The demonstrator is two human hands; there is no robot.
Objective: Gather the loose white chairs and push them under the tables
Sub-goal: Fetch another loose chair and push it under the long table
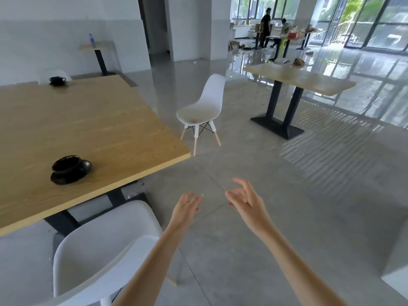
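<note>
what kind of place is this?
Likely a cafe or canteen hall, not yet tidied: wooden pedestal tables, a loose white chair on the bare floor, a black cup and saucer left out.

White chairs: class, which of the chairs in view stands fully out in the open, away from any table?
The white chair in mid-floor, beyond the big table's corner. The near chair sits at that table's edge.

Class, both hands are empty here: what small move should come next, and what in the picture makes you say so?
Probably step forward and reach for the backrest of the loose white plastic chair with wooden legs. It stands alone on the floor, apart from the large light wooden table, while the left hand and right hand are open, held out toward it, and touch nothing.
</note>
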